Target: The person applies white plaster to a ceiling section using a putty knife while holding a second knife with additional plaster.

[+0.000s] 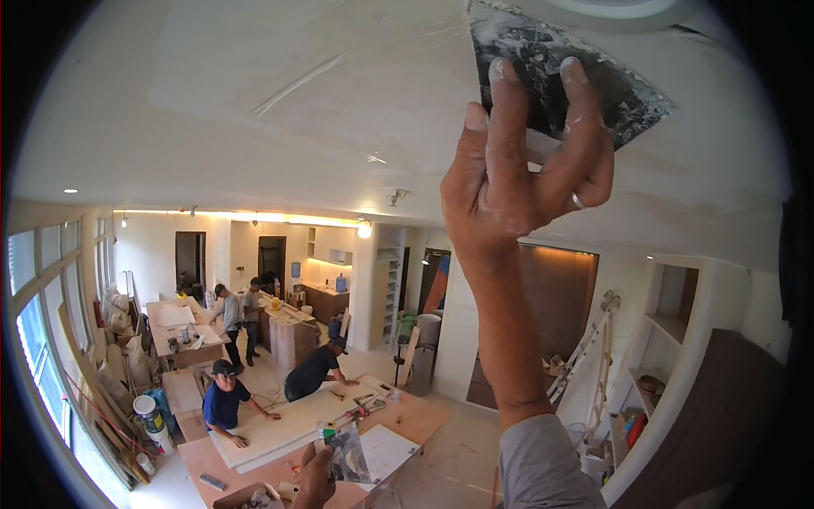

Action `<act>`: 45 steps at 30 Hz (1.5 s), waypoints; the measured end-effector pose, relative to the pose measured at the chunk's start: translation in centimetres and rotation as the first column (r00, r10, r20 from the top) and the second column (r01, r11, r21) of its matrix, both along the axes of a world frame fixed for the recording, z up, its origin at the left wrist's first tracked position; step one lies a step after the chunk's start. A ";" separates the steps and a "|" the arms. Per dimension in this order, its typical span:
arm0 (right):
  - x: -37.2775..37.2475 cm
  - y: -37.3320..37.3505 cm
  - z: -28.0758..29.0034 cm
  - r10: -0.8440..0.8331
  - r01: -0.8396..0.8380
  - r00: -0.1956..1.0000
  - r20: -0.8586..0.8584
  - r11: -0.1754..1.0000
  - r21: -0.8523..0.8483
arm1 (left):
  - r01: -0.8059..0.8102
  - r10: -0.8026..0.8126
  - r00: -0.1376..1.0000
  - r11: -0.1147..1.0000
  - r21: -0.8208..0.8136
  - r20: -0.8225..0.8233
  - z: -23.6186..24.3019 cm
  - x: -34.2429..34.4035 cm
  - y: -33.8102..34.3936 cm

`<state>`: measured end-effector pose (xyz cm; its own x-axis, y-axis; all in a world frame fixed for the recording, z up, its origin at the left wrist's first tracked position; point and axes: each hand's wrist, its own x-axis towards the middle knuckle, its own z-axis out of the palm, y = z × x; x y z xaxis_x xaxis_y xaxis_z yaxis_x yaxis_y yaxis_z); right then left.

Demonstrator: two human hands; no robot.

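Observation:
Above me, my right hand (pixel 530 161) is raised to the white ceiling (pixel 254 93). It grips a wide, dark putty knife (pixel 555 72) smeared with white filler, two fingers spread along the blade. The blade lies against or very near the ceiling, beside a round white fitting (pixel 623 7). White dust coats the fingertips, and a ring shows on one finger. Low in the view, my left hand (pixel 315 477) is closed around a second putty knife (pixel 349 456), its blade carrying pale filler. Part of this hand is cut off by the lower edge.
Below, two people lean over a pale board (pixel 284 420) on a worktable (pixel 428 416) with tools. Two others stand by a farther bench (pixel 182 327). A ladder (pixel 589 348) stands at the right near shelves (pixel 649 382). Buckets (pixel 151 416) and long boards line the windows at left.

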<state>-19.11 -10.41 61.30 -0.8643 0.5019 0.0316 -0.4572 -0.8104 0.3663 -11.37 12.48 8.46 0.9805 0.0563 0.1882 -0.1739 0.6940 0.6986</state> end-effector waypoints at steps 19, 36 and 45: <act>-1.1 4.7 -6.4 0.294 -0.289 0.889 -0.352 0.955 0.066 | 0.071 -0.071 0.997 0.997 0.005 0.001 -0.5 1.1 -0.9; -1.6 4.1 -3.1 0.048 -0.034 0.987 -0.156 0.995 0.092 | 0.111 -0.111 0.994 0.994 -0.023 0.014 -0.4 1.2 -1.6; -1.3 4.3 -6.7 0.288 -0.277 0.866 -0.409 0.957 0.088 | 0.094 -0.094 0.995 0.996 -0.007 0.019 -1.2 1.4 -2.1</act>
<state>-20.44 -6.09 54.59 -0.8742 0.2323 0.4263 -0.0189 -0.8937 0.4482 -10.01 10.36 7.31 0.9778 -0.0343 0.2066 -0.1207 0.7138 0.6899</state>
